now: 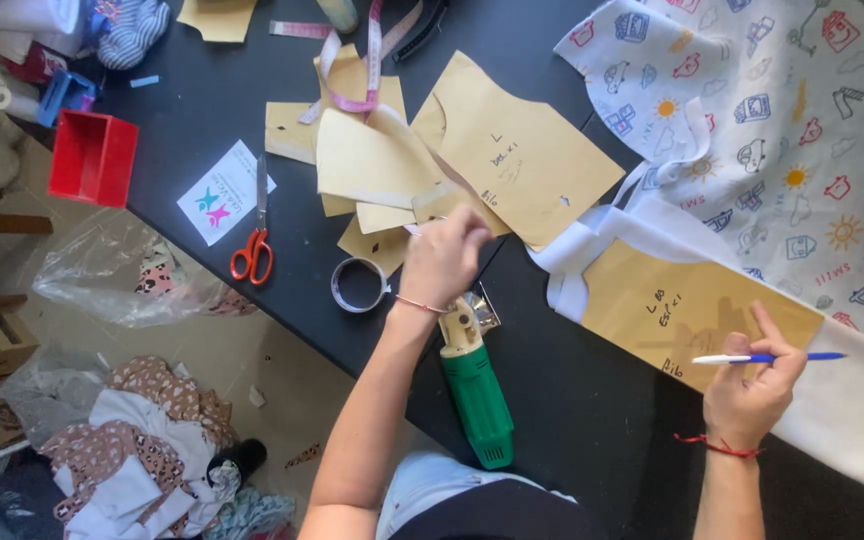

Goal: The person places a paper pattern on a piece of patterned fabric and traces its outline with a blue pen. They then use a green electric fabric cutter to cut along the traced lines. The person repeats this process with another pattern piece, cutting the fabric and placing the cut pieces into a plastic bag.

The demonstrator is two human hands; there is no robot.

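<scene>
Clearly, my hands worked among paper patterns on the black table (562,400).
My right hand (749,395) was pinched on a blue pen (767,358) over the long pattern piece (687,310); my left hand (444,255) was closed on a thin, floppy paper piece (382,160), best taken by an edge.

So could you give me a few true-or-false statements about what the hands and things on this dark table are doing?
1. The right hand holds a blue and white pen. True.
2. The orange-handled scissors are in the left hand. False: they lie on the table, apart from it.
3. The green power tool lies near the table's edge. True.
4. The red plastic box sits on the printed white fabric. False: it is at the far table end.
</scene>
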